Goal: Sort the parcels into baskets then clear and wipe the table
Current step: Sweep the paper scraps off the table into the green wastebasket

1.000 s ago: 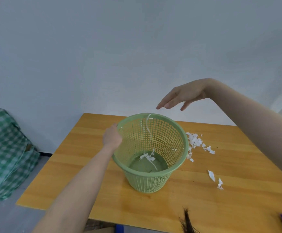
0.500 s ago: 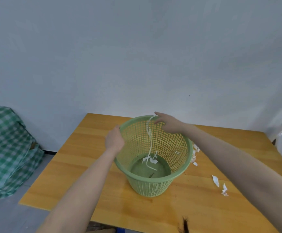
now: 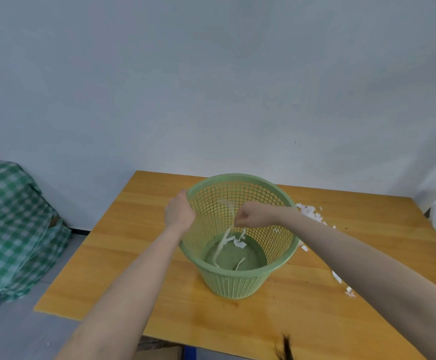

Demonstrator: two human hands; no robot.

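A green mesh basket stands on the wooden table. My left hand grips its left rim. My right hand is inside the basket mouth, fingers closed on a long white paper strip that hangs down to the basket floor. More white scraps lie on the basket floor. Torn white paper bits lie on the table just right of the basket, and two more pieces lie nearer me on the right.
A green checked cloth covers something on the floor at the left, off the table. A white wall stands right behind the table's far edge. A cardboard box shows under the near edge.
My right hand came down from above the basket to its far rim, then into the basket mouth, closing on the paper strip. My left hand stayed on the rim.
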